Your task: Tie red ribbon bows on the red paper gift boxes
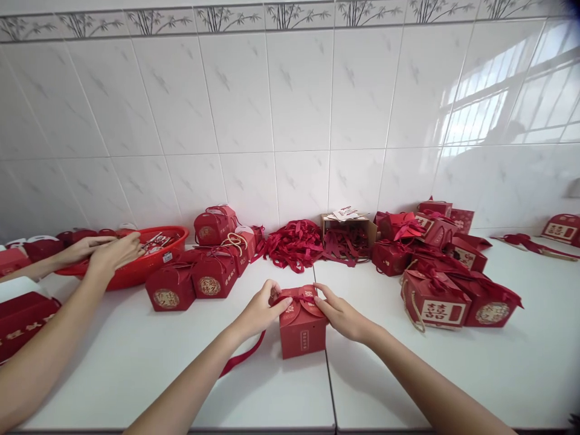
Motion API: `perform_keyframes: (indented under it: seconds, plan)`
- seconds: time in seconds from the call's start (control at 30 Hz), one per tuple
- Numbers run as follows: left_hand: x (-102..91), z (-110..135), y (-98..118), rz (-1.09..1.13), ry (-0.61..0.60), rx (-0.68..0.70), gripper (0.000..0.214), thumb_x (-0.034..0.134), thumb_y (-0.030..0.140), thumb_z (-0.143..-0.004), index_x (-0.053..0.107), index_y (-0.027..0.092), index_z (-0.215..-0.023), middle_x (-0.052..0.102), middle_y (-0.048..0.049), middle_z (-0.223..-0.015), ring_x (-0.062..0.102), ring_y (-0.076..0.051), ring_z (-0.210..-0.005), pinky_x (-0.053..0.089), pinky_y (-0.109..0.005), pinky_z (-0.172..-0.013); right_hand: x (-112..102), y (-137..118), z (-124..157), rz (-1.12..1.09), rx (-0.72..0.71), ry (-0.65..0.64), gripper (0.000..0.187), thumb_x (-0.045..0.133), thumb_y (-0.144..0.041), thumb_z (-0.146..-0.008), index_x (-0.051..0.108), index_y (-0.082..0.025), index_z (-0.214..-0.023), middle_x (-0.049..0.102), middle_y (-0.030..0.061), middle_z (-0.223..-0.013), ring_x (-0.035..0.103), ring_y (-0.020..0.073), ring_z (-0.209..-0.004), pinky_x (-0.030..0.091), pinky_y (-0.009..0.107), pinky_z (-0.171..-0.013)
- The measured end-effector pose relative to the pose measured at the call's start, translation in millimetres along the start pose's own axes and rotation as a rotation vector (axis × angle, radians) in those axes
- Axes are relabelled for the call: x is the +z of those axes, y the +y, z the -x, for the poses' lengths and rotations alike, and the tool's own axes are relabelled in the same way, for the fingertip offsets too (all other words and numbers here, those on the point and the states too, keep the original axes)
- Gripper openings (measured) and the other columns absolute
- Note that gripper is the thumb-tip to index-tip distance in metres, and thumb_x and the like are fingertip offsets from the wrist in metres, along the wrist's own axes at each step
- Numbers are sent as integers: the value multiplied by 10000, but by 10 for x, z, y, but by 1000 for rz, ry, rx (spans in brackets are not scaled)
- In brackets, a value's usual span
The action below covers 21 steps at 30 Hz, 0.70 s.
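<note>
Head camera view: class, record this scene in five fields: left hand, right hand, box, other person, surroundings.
left hand: pinches the red ribbon on the box top
right hand: pinches the same ribbon from the other side
box: red gift box, upright on the white table
other person: two hands at a red basket
surroundings: loose ribbon pile; tied boxes at right

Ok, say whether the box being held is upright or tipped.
Upright: red box sits flat on the table, flaps up, left hand and right hand pinching its top.
</note>
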State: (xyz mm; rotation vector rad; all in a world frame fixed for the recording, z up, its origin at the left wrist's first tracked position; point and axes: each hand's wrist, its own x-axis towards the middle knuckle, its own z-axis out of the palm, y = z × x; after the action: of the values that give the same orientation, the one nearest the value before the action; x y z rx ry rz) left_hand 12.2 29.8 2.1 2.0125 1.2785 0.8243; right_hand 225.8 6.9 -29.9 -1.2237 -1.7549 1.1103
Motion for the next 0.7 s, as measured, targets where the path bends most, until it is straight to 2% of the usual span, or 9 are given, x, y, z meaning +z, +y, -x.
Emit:
perform_keyframes:
  seconds: [0.1,0.17,0.3,0.4,0.47,0.53,0.57,0.63,0.7]
  plan:
    - [50,21,28,79,-41,-20,254,501,439,-822,378,218,-839,447,21,-834,480,-140,-756,424,-262,-689,0,9,79,2,13,45,512,360,-523,-919,358,-232,-1340,664,59,-946,609,202,-835,447,330,-747]
    - [68,27,53,129,-79,-38,258,497,447,-831,372,222,-847,449,25,-840,475,-133,-745,413,-256,-683,-13,6,117,36,23,72,491,357,-510,-918,352,-240,-1328,643,24,-817,580,183,-715,429,303,-656]
    - [31,6,55,103,-159,-9,281,509,480,-825,399,223,-847,459,47,-750,438,-125,-683,380,-249,-665,-93,24,150,179,-43,235,455,448,-462,-884,351,-223,-1259,444,-81,-561,439,144,-537,339,258,-547]
    - [-27,-12,5,50,-155,-8,314,515,519,-800,427,219,-829,431,56,-696,403,-122,-634,361,-246,-634,-203,59,186,213,-115,348,316,544,-421,-832,395,-212,-1016,379,-97,-559,376,118,-517,316,246,-532]
    - [-69,-23,-42,24,-149,-37,324,437,532,-828,440,211,-790,431,42,-706,401,-130,-650,361,-252,-646,-280,70,236,232,-165,344,226,534,-400,-839,403,-216,-830,370,-79,-577,352,108,-522,309,244,-524]
    - [-124,-37,-88,5,-169,-93,338,352,506,-857,459,202,-757,437,26,-700,402,-140,-667,356,-257,-648,-336,64,300,303,-212,297,273,481,-376,-869,414,-203,-667,414,-33,-627,385,112,-556,322,252,-532]
    - [-159,-44,-105,-1,-202,-127,337,351,489,-853,482,197,-749,437,22,-682,400,-142,-657,349,-256,-630,-349,58,329,356,-231,266,313,462,-354,-876,431,-193,-609,451,-5,-670,416,117,-583,336,258,-542]
    - [-240,-53,-112,-14,-327,-197,302,452,462,-797,568,187,-751,450,17,-636,393,-137,-600,316,-245,-554,-344,45,363,483,-257,231,326,454,-288,-864,502,-178,-562,522,44,-797,470,128,-630,371,276,-577]
    - [-316,-47,-71,10,-540,-263,267,560,421,-726,660,181,-785,463,16,-594,353,-116,-524,243,-233,-479,-303,31,354,615,-244,302,294,459,-228,-837,570,-173,-571,547,71,-871,478,127,-611,387,300,-599]
